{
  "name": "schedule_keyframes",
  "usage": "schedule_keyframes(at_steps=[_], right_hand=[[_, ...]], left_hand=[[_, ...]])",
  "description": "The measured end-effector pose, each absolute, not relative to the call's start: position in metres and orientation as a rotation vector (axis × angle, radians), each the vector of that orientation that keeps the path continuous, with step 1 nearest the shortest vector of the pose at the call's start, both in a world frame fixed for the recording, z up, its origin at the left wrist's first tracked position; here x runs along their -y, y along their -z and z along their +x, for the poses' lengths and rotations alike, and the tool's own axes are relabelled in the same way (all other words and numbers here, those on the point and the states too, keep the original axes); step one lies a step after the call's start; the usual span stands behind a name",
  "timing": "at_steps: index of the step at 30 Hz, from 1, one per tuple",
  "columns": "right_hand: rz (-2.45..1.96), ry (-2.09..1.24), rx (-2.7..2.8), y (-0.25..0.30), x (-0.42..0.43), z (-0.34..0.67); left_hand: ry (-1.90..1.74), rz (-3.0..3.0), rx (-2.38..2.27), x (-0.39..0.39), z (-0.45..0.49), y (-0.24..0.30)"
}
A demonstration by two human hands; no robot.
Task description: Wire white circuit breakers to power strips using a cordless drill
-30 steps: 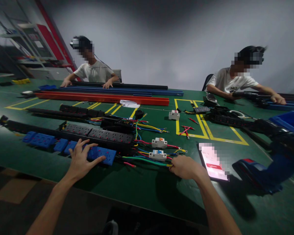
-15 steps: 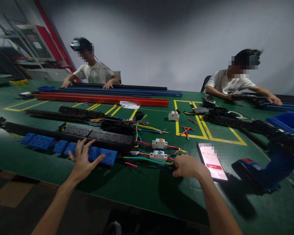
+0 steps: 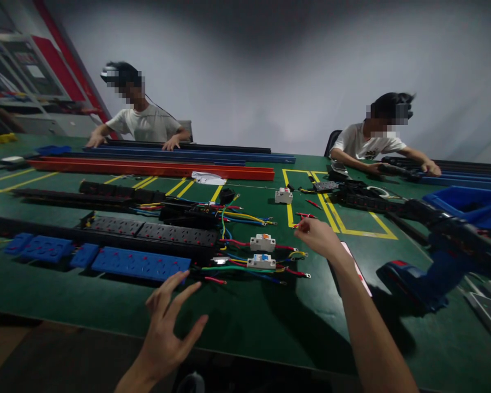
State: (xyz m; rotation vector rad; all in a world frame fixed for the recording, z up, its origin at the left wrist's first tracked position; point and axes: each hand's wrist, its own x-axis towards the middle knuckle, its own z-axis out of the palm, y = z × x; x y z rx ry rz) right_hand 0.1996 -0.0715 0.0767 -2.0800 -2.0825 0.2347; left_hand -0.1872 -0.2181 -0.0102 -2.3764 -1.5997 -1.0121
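My left hand [image 3: 167,322] hovers in front of the table's near edge, fingers spread, holding nothing. Just beyond its fingertips lies the right end of a blue socket strip [image 3: 141,263]. My right hand [image 3: 319,237] is over the short red wires [image 3: 306,215], its thumb and fingers pinched together at one of them; the fingertips are partly hidden. Left of that hand sit a white breaker with an orange switch [image 3: 262,242] and a white breaker with a blue switch [image 3: 262,261], both wired. A black socket strip [image 3: 163,232] lies behind the blue one.
A phone [image 3: 358,273] lies partly under my right forearm. At right stand a blue power drill [image 3: 425,273] and a blue bin [image 3: 470,204]. A loose breaker [image 3: 283,195] sits farther back. Long orange rails [image 3: 155,169] cross the table before two people handling parts.
My left hand has come off the blue socket strip and drawn back toward me. My right hand has left the cable ends and moved away to the short red wires. The view has shifted right.
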Motion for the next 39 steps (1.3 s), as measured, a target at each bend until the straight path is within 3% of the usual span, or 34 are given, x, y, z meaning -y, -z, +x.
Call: schedule_keyframes(at_steps=[6, 15, 39], right_hand=[[-1.987, 0.125, 1.975, -0.059, -0.013, 0.184], [-1.995, 0.248, 2.028, -0.031, -0.077, 0.188], [-2.08, 0.273, 1.964, -0.025, -0.064, 0.177]], left_hand=[[0.848, -2.625, 1.541, 0.211, -0.173, 0.017], [0.778, -2.641, 1.617, 0.208, -0.176, 0.02], [0.843, -2.634, 1.61, 0.204, -0.178, 0.026]])
